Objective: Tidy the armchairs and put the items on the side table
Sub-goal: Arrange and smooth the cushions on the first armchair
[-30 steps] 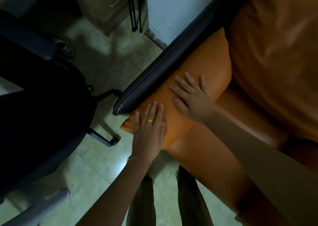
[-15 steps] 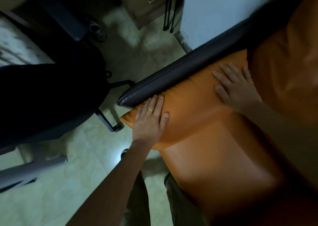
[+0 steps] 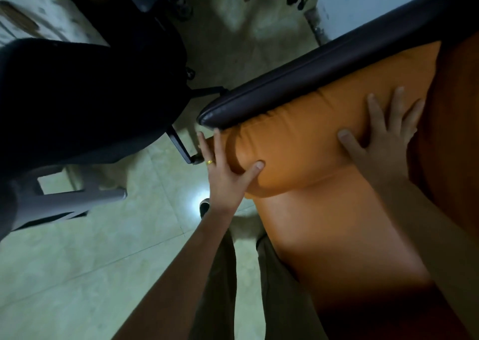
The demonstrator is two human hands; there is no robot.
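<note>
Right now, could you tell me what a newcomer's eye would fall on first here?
The orange cushion stands out at centre, lying against the dark armrest. The left hand grips its near end, and the right hand presses spread fingers into its far end. A black office chair fills the upper left.

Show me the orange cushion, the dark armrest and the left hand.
orange cushion (image 3: 298, 142), head view, middle of its top face.
dark armrest (image 3: 324, 65), head view, middle of its top.
left hand (image 3: 224, 179), head view, back of hand.
</note>
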